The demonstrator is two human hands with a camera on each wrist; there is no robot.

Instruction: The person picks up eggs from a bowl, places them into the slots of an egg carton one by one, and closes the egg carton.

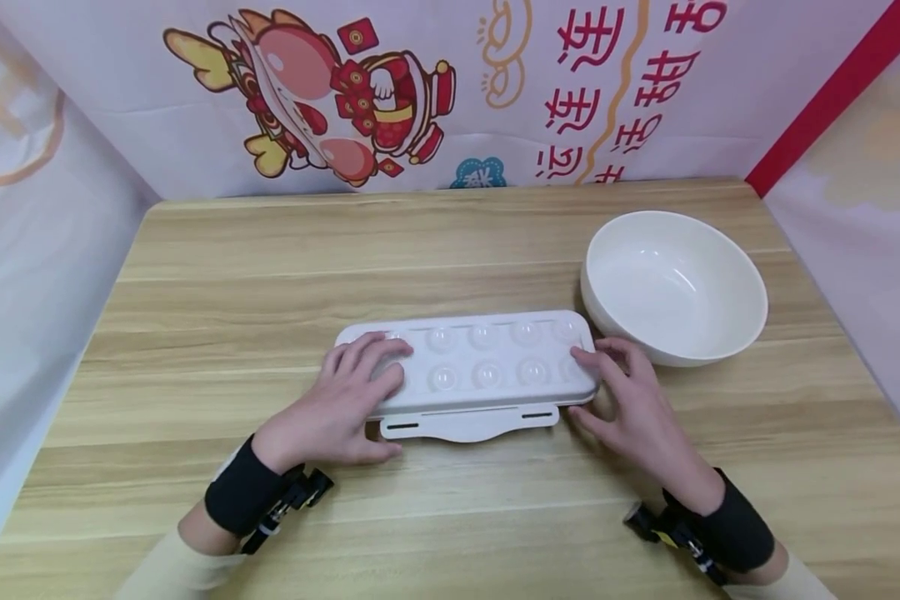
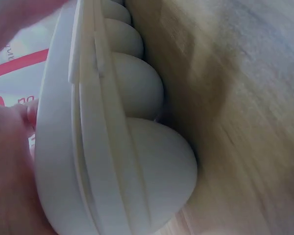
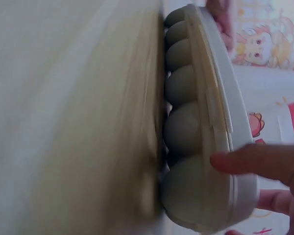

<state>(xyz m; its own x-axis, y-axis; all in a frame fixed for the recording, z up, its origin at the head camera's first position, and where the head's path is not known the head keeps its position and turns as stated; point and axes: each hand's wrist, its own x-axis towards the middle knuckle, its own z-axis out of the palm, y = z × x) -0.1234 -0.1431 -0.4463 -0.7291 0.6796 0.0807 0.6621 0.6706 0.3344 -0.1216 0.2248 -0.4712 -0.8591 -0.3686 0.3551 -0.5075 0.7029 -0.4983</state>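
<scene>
A white plastic egg box [image 1: 467,383], its lid closed, lies lengthwise on the wooden table. Round bumps run in two rows over the lid, and a front flap [image 1: 468,423] with two slots hangs out toward me. My left hand [image 1: 337,408] rests its bent fingers on the lid's left end, thumb low by the flap. At the right end, my right hand [image 1: 630,408] holds the box, with a fingertip on the lid and the thumb at the front edge. Rounded cups [image 3: 183,129] under the box show in the right wrist view; its contents are hidden.
A white bowl [image 1: 678,279] stands at the back right, close to the box's right end and my right fingers. Printed cloth [image 1: 420,100] walls off the back and sides. Wooden tabletop [image 1: 217,275] extends around the box.
</scene>
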